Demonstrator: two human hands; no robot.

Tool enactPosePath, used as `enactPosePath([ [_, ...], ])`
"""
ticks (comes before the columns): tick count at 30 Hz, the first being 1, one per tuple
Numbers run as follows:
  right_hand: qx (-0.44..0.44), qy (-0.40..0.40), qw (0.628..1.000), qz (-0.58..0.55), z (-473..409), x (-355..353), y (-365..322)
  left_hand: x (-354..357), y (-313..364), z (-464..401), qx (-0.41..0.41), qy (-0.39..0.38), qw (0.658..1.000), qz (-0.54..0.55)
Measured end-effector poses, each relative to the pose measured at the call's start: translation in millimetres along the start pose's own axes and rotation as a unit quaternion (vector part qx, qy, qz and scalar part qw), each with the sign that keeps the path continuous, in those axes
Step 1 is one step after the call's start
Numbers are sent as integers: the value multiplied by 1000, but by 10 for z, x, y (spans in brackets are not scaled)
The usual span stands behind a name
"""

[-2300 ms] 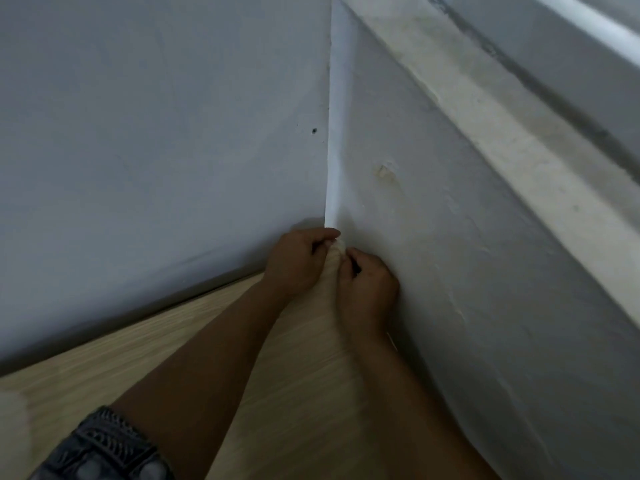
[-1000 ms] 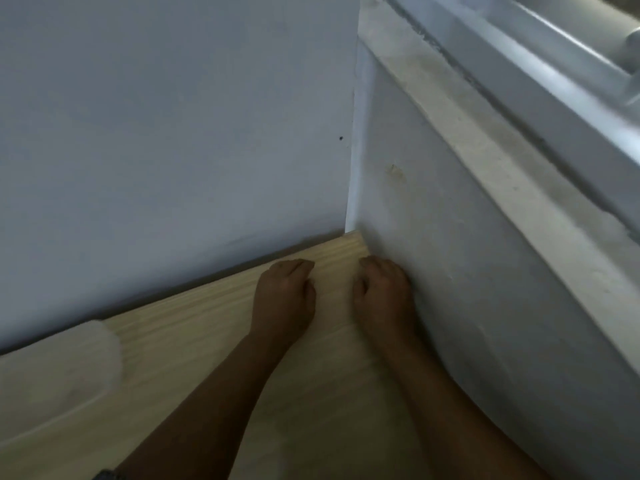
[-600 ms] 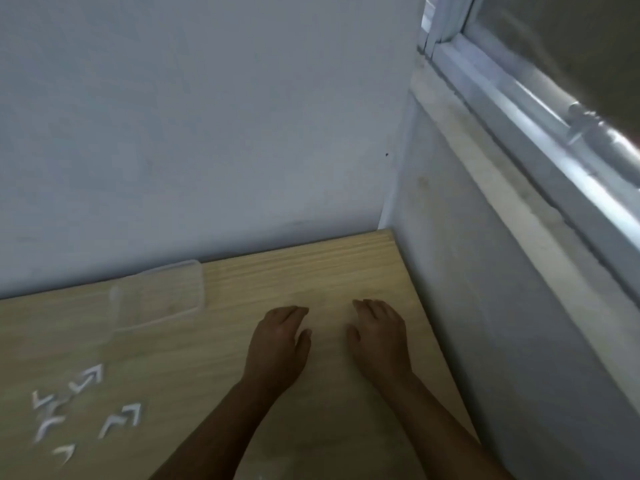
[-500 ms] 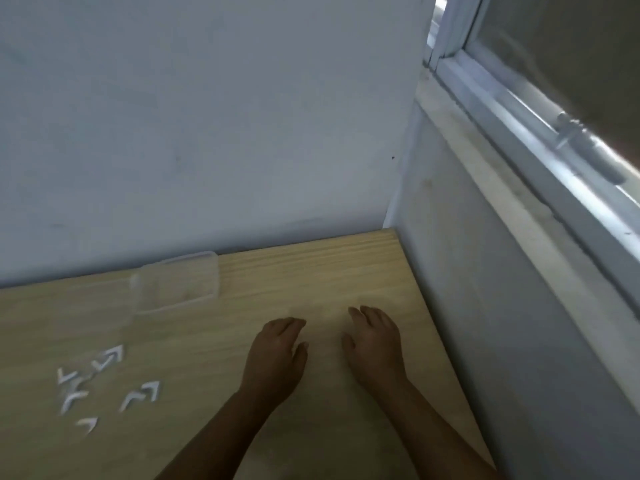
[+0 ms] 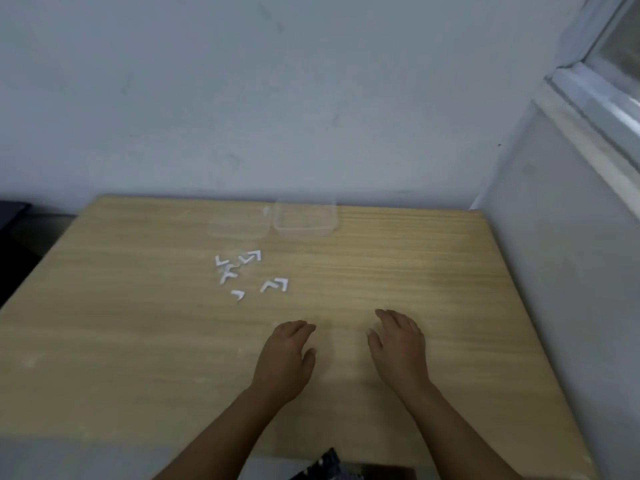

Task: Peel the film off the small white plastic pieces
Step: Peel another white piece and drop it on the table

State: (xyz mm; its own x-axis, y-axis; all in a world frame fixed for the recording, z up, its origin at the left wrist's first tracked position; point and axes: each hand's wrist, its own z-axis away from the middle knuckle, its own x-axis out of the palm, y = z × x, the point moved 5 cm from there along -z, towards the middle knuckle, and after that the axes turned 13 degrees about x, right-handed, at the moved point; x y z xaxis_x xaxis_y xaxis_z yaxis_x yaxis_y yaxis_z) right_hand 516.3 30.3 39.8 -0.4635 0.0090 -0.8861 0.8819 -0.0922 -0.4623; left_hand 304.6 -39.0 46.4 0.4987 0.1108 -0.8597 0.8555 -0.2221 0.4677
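Barely begun — left hand (image 5: 285, 358) and right hand (image 5: 398, 348) flat, fingers relaxed, holding nothing; white pieces (image 5: 247, 275) lay untouched, film unreadable.

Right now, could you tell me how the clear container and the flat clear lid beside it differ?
The clear container has raised walls and stands open; the clear lid lies flat and low. The container's outline is easier to see; the lid almost blends into the wooden table. The container sits to the right of the lid. Both are transparent, lie at the table's far edge, and are untouched.
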Motion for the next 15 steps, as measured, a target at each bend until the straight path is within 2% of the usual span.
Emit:
enactPosePath([
  [7, -31, -42, 998, -33, 467, 412, -557, -350, -520, 794, -78, 10, 997, 3],
  [15, -68, -33, 996, -49, 334, 765, -1239, -605, -1095, 865, -148, 29, 988, 30],
])
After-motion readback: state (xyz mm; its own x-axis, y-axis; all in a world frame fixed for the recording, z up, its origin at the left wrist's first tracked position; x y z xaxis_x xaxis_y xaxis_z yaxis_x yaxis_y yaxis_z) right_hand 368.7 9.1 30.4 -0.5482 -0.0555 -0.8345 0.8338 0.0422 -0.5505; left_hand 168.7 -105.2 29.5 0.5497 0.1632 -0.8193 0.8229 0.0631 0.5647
